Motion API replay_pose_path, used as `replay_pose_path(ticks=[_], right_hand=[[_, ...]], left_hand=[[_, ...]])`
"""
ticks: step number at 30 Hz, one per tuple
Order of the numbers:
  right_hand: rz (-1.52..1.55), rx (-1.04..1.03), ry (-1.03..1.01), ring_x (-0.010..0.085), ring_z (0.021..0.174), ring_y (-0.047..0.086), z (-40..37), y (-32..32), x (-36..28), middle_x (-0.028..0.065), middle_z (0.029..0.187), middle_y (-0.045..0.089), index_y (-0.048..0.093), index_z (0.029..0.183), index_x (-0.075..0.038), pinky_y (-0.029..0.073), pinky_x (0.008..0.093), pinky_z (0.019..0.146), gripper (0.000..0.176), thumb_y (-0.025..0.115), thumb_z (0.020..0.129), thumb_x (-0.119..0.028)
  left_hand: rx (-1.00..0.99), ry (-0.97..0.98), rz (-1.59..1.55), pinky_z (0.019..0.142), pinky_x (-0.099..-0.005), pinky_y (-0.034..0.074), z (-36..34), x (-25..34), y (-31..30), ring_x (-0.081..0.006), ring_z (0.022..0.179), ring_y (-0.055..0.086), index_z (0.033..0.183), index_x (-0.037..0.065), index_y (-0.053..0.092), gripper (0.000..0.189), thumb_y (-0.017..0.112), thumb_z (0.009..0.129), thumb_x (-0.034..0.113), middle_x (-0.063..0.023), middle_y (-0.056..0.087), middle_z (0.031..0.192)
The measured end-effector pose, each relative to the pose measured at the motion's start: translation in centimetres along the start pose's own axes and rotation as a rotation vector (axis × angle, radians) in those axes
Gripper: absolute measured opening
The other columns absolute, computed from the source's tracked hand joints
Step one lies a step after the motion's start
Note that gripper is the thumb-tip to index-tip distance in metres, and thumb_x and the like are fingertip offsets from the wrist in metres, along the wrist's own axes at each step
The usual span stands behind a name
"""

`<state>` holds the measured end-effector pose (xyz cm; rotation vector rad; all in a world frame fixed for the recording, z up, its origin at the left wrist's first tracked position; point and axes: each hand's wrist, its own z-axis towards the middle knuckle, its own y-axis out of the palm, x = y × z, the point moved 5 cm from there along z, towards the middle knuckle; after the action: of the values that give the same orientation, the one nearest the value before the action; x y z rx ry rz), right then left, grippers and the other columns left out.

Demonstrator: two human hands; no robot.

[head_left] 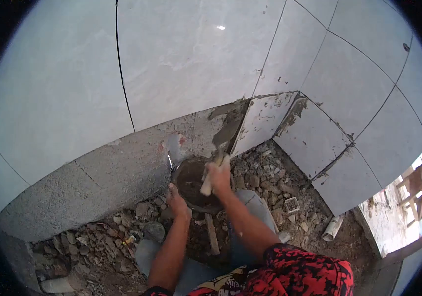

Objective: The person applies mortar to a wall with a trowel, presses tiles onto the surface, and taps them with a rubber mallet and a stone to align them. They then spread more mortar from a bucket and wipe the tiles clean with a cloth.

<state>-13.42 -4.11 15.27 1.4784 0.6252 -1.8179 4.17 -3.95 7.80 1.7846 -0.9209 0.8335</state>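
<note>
My right hand (220, 176) is closed around the light handle of a trowel (206, 188). Its blade end points up toward the bare wall strip and is hard to tell from the grey mortar (228, 129) there. Below it, a round bucket (200, 204) with wet mortar inside stands against the wall between my knees. My left hand (176, 201) grips the bucket's near left rim. Beside the mortar patch, a short white tile (263, 118) is set in the lower wall near the corner, with smears on its face.
Large pale tiles (186, 54) cover the wall above a rough cement strip (107, 172). Rubble (97, 246) covers the ground. A piece of wood (212, 234) lies below the bucket. To the right are a small white square box (291, 205) and a white pipe piece (332, 229).
</note>
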Motion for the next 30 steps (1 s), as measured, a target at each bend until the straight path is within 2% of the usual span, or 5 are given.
replay_pose_path(ticks=[8, 10, 18, 24, 30], right_hand=[[-0.251, -0.111, -0.085, 0.0233, 0.087, 0.051, -0.5, 2.3, -3.2, 0.0181, 0.100, 0.051, 0.035, 0.112, 0.007, 0.043, 0.0363, 0.074, 0.049, 0.059, 0.071, -0.005], [-0.216, -0.081, -0.279, 0.0171, 0.080, 0.049, -1.9, 3.0, -2.3, 0.0108, 0.087, 0.051, 0.037, 0.110, 0.003, 0.043, 0.0286, 0.073, 0.044, 0.055, 0.070, -0.004], [0.166, -0.124, 0.115, 0.0197, 0.058, 0.051, 1.6, 0.7, -8.2, 0.0079, 0.077, 0.048, 0.038, 0.098, -0.004, 0.045, 0.0331, 0.048, 0.032, 0.051, 0.069, -0.001], [-0.302, -0.123, -0.343, 0.0111, 0.063, 0.048, -2.1, 0.6, -5.9, 0.0061, 0.082, 0.048, 0.038, 0.107, -0.002, 0.044, 0.0267, 0.055, 0.039, 0.053, 0.071, -0.005], [0.247, -0.253, 0.179, 0.0146, 0.061, 0.052, -4.4, 3.5, -6.3, 0.0071, 0.078, 0.049, 0.038, 0.100, -0.004, 0.046, 0.0294, 0.050, 0.032, 0.055, 0.073, -0.005]], left_hand=[[0.065, -0.028, 0.110, 0.097, -0.0411, 0.030, -1.1, 2.5, 0.2, -0.0293, 0.119, 0.039, 0.129, -0.001, 0.037, 0.060, 0.047, 0.089, 0.042, -0.0179, 0.039, 0.131], [0.062, -0.029, 0.072, 0.097, -0.0412, 0.030, -0.3, 1.6, 0.0, -0.0296, 0.119, 0.039, 0.129, -0.001, 0.037, 0.060, 0.048, 0.088, 0.042, -0.0180, 0.039, 0.131], [0.004, 0.004, -0.021, 0.100, -0.0398, 0.028, -0.3, 1.4, 0.0, -0.0320, 0.122, 0.035, 0.129, -0.007, 0.032, 0.069, 0.046, 0.087, 0.047, -0.0219, 0.034, 0.133], [0.109, -0.102, 0.073, 0.096, -0.0396, 0.032, -0.6, 1.9, 0.3, -0.0307, 0.115, 0.041, 0.124, -0.007, 0.038, 0.065, 0.048, 0.087, 0.046, -0.0204, 0.041, 0.128], [-0.115, 0.072, -0.130, 0.090, -0.0374, 0.036, 2.0, -0.3, -0.2, -0.0273, 0.105, 0.048, 0.119, -0.006, 0.046, 0.055, 0.047, 0.089, 0.041, -0.0174, 0.049, 0.118]])
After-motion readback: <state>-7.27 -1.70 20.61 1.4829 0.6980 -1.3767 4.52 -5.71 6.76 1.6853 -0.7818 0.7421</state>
